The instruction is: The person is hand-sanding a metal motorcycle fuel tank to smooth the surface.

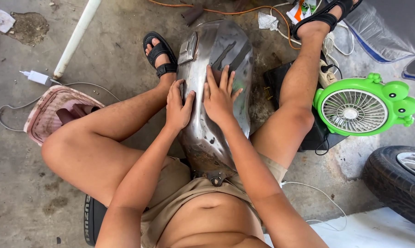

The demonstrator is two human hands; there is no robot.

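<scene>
Both hands flat, fingers spread, on the bare metal fuel tank (216, 82): left hand (179, 106), right hand (219, 97), gripping nothing; tank's long axis runs twelve to six.

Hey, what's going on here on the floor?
A person sits on the concrete floor with a bare, dull grey metal motorcycle fuel tank lying between their legs. The left hand and right hand both rest flat on the tank's top, side by side, fingers spread. A green frog-shaped fan stands by the right leg, a black tyre beyond it.
</scene>
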